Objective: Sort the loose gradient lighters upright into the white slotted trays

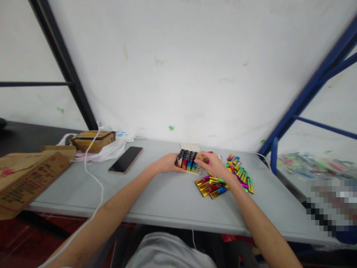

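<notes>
Rows of lighters (187, 160) with black tops and bright coloured bodies stand upright, packed together in a pale tray (197, 171). Around the left end of this block my left hand (169, 163) is closed, thumb in front. My right hand (209, 162) is at the block's right end, its thumb and fingertips pinched on a lighter there, mostly hidden by the fingers. Below and right of that hand lies a loose heap of shiny gold, red, green and blue pieces (210, 187), which look like lighters or their metallic sleeves. My right wrist hides part of the heap.
Behind the lighters sits another pale tray (190, 146) by the wall. A phone (126, 159) lies left on the grey table (161, 201). Cardboard boxes (93, 140) and a white plastic bag (113, 150) are farther left. A white cable (102, 188) hangs across my left forearm.
</notes>
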Motion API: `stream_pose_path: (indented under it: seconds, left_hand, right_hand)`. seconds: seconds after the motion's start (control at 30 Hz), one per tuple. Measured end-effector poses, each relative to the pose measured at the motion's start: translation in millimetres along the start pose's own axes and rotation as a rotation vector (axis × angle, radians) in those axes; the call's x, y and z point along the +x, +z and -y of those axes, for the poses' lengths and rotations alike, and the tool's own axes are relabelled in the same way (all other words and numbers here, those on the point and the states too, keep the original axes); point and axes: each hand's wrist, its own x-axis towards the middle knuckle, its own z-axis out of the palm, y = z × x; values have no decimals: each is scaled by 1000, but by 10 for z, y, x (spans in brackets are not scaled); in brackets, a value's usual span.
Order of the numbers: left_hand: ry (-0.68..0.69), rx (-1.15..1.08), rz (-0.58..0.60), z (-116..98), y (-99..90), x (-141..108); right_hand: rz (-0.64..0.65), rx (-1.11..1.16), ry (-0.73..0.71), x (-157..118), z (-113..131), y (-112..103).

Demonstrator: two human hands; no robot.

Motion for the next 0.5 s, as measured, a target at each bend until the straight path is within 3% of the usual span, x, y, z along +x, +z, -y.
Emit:
stream_pose_path:
  seconds: [0.13, 0.2, 0.37, 0.5]
  left_hand:
    - [17, -24, 11, -21, -19, 0]
    - [-1, -12, 18, -27, -26, 6]
    - [-35, 23, 15, -41, -47, 20]
    - [-39, 33, 20, -51, -94, 4]
  right_hand:
    - [-200, -145, 48, 4, -121, -100]
    - [-239, -262, 50, 4, -263, -121]
    - [-86, -493, 25, 3, -669, -16]
    - [27, -545, 69, 25, -785, 64]
